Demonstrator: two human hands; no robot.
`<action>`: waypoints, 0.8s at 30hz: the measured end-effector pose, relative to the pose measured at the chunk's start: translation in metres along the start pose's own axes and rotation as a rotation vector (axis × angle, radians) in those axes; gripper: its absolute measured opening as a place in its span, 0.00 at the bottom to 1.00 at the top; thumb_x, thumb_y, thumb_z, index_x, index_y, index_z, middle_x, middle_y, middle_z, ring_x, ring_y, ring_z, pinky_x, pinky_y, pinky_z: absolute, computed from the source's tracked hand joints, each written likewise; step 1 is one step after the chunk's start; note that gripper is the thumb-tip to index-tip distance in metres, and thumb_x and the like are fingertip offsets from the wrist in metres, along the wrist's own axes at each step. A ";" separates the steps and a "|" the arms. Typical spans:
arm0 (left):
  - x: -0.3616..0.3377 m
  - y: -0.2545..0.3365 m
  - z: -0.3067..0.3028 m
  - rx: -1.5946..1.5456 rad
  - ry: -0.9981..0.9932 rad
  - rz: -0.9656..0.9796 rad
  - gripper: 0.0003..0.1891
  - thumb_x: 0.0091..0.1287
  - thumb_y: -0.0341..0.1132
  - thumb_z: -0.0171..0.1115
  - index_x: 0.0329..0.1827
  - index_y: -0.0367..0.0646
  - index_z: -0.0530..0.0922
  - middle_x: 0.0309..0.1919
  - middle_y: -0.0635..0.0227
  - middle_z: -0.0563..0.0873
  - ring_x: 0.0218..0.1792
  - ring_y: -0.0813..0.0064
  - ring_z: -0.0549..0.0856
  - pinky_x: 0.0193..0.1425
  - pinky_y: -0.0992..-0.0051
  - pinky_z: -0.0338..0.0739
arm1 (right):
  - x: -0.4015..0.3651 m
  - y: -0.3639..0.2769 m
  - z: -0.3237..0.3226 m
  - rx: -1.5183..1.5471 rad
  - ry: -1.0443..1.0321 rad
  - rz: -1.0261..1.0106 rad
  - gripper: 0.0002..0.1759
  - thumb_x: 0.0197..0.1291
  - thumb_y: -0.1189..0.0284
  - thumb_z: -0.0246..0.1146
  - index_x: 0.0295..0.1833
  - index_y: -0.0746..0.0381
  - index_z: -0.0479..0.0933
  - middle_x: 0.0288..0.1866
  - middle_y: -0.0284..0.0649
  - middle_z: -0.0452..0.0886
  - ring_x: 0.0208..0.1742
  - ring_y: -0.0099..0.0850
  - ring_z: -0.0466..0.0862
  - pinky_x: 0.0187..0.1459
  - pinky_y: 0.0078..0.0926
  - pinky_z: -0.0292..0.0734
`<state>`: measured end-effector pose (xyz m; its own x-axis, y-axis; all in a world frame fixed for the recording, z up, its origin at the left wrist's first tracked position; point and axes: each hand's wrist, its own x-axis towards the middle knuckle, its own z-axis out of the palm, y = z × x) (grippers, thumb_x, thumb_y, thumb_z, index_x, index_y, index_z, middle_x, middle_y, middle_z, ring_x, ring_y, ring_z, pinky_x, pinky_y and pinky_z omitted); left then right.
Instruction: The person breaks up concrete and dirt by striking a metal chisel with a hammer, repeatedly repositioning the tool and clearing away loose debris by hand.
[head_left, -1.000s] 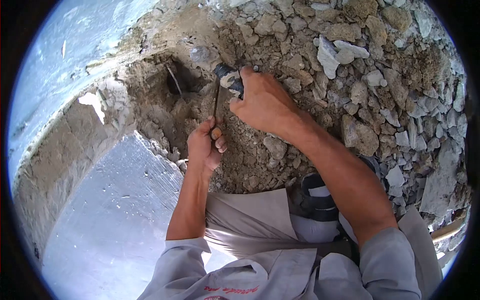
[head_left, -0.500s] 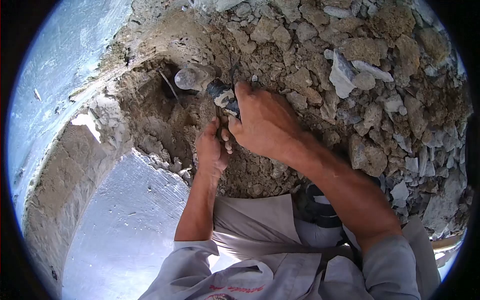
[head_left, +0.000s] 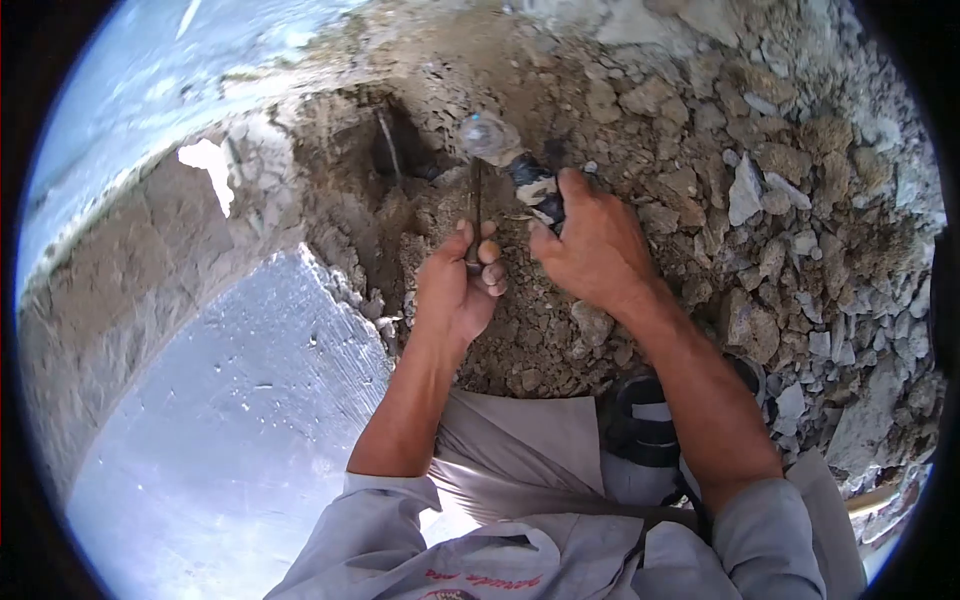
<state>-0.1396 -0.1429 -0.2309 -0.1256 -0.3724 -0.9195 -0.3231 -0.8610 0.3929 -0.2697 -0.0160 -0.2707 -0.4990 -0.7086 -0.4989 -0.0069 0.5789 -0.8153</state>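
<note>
My left hand (head_left: 455, 285) is closed around a thin, dark metal chisel (head_left: 475, 205), which points away from me toward the dug-out earth. In my right hand (head_left: 605, 250) is a hammer (head_left: 490, 138) with a rounded, worn metal head. Dark tape and pale wrapping cover the visible part of its handle. The hammer head overlaps the far end of the chisel in this view. Just left of the hammer head, a dark hole (head_left: 412, 145) opens in the soil, and a thin pale rod (head_left: 388, 142) stands in it.
Broken rubble (head_left: 770, 260) spreads across the right side. A smooth grey slab (head_left: 230, 390) with a rough broken edge lies at lower left. Beyond it runs a bluish wall (head_left: 150, 110). A dark shoe (head_left: 640, 420) is planted near my right forearm.
The view has shifted, so the surroundings sit lower and further right. The hammer has moved away from the hole, up and to the right. More of the chisel shows above my left hand.
</note>
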 end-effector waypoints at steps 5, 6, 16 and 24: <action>-0.021 0.002 0.003 -0.104 -0.069 0.020 0.13 0.75 0.40 0.49 0.47 0.39 0.74 0.27 0.66 0.80 0.20 0.75 0.73 0.26 0.74 0.67 | -0.004 -0.009 0.004 -0.034 0.028 0.051 0.24 0.53 0.64 0.61 0.50 0.71 0.69 0.36 0.62 0.82 0.39 0.60 0.83 0.44 0.52 0.77; -0.025 0.003 0.003 -0.119 -0.089 0.022 0.12 0.75 0.40 0.49 0.47 0.39 0.74 0.27 0.66 0.81 0.21 0.75 0.73 0.26 0.73 0.67 | -0.003 -0.010 0.007 -0.046 0.040 0.048 0.25 0.53 0.64 0.61 0.51 0.72 0.70 0.36 0.62 0.82 0.40 0.59 0.83 0.45 0.51 0.77; -0.067 0.006 -0.002 -0.311 -0.224 0.042 0.10 0.76 0.39 0.48 0.43 0.40 0.73 0.30 0.64 0.82 0.25 0.75 0.77 0.29 0.76 0.72 | -0.011 -0.016 0.012 -0.106 0.125 -0.003 0.26 0.51 0.63 0.66 0.50 0.70 0.73 0.37 0.57 0.83 0.43 0.55 0.83 0.47 0.45 0.77; -0.035 0.020 -0.016 -0.519 -0.225 0.157 0.12 0.77 0.40 0.47 0.43 0.42 0.73 0.33 0.66 0.82 0.31 0.71 0.81 0.32 0.75 0.74 | -0.008 -0.014 0.017 -0.116 0.163 -0.028 0.25 0.51 0.63 0.66 0.48 0.70 0.73 0.36 0.57 0.83 0.41 0.54 0.84 0.46 0.44 0.77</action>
<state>-0.1264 -0.1525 -0.1912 -0.3496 -0.4750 -0.8076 0.2098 -0.8798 0.4266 -0.2506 -0.0253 -0.2603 -0.6307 -0.6561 -0.4145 -0.1180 0.6090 -0.7844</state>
